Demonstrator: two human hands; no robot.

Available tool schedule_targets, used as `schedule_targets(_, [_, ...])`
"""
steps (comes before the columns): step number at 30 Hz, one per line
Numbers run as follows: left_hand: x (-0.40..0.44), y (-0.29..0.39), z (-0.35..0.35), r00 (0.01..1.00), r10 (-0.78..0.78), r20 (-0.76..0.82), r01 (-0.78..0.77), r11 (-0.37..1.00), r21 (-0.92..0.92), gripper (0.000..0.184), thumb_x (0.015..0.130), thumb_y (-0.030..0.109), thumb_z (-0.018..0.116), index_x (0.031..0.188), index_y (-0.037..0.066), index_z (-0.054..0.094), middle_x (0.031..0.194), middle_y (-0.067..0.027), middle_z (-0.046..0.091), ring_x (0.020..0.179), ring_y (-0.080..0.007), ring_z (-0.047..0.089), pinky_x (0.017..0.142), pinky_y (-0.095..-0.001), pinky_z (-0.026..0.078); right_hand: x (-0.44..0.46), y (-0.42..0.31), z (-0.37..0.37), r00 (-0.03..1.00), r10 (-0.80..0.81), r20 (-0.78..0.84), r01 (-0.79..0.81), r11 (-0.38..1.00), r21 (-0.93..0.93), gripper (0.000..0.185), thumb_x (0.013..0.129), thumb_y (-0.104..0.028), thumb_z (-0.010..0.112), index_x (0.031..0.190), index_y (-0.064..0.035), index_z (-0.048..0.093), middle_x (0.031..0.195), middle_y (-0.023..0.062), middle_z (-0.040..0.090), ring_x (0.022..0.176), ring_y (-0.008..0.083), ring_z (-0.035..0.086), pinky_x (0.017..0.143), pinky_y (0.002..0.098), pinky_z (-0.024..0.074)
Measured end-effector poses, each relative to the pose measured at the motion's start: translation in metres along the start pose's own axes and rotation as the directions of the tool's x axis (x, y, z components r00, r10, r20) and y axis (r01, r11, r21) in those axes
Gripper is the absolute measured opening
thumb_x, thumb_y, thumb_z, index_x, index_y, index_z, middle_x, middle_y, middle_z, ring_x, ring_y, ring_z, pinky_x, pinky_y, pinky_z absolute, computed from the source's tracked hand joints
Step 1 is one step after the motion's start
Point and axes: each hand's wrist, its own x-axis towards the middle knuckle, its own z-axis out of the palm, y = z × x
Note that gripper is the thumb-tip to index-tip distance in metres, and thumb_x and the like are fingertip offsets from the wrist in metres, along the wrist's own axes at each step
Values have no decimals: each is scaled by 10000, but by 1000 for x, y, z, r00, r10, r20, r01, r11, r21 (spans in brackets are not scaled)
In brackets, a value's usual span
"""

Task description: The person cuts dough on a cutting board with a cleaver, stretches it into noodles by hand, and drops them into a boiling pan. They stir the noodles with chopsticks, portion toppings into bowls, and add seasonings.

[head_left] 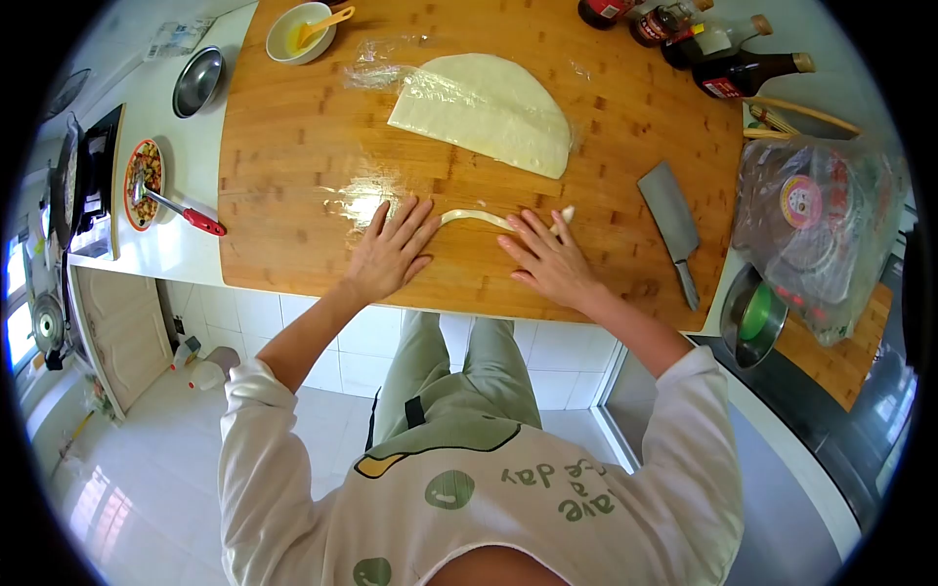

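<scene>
A thin strip of dough point(475, 215) lies across the wooden board, running between my two hands. My left hand point(389, 252) rests flat on its left end, fingers stretched out. Over its right part lies my right hand point(549, 258), also flat with fingers spread; the strip's tip shows just past the fingers. Farther back on the board is a large flat sheet of dough point(489, 109) with one straight cut edge, partly covered by plastic wrap point(381, 73). A cleaver point(671, 217) lies to the right of my right hand.
On the wooden board point(283, 186), a white bowl point(278, 44) holds yellow liquid and an orange brush. Left stand a metal bowl point(198, 82) and a bowl of chopped food point(145, 200) with a red-handled spoon point(200, 220). Several bottles point(728, 78) and a plastic bag point(821, 225) are right.
</scene>
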Motion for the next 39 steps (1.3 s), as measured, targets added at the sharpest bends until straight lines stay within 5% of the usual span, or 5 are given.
schedule_targets(16, [-35, 9, 5, 731, -665, -150, 528, 691, -494, 181, 773, 95, 661, 896, 57, 534, 971, -97, 577, 803, -292, 556, 674, -365, 472, -30, 40, -5, 797, 521, -306, -359, 816, 454, 227, 750, -36, 670, 955, -32, 573, 1011, 112, 561, 968, 289, 540, 793, 387, 446])
schedule_targets(19, [-26, 22, -13, 575, -818, 20, 661, 449, -601, 183, 829, 79, 639, 987, 33, 559, 923, -120, 621, 732, -254, 610, 611, -323, 500, -31, 37, 10, 659, 752, 17, -431, 359, 828, 180, 791, -47, 659, 943, -34, 564, 932, 74, 598, 839, 193, 589, 659, 307, 474])
schedule_targets(24, [-34, 26, 11, 617, -782, 84, 185, 40, -982, 308, 816, -64, 602, 1116, 3, 592, 839, -42, 639, 837, -122, 602, 749, -260, 505, -19, 22, 1, 621, 733, 279, -138, -249, 959, 215, 836, -58, 622, 1043, -34, 571, 890, 52, 613, 702, 120, 587, 603, 241, 482])
schedule_targets(34, [-25, 27, 19, 592, -797, 122, 14, -141, -990, 219, 854, -16, 602, 1072, -33, 604, 913, -67, 636, 854, -110, 586, 748, -226, 474, -21, 22, 12, 707, 635, 312, -6, -435, 900, 160, 858, -64, 598, 1014, -31, 579, 827, 52, 609, 668, 125, 571, 599, 244, 477])
schedule_targets(39, [16, 20, -16, 324, -906, 272, -177, -341, -923, 152, 923, 112, 545, 1010, -11, 523, 968, -109, 623, 896, -177, 618, 771, -265, 500, 8, 42, 10, 384, 888, 253, 146, -328, 933, 128, 864, -107, 613, 967, -38, 582, 828, 47, 598, 694, 141, 562, 624, 282, 491])
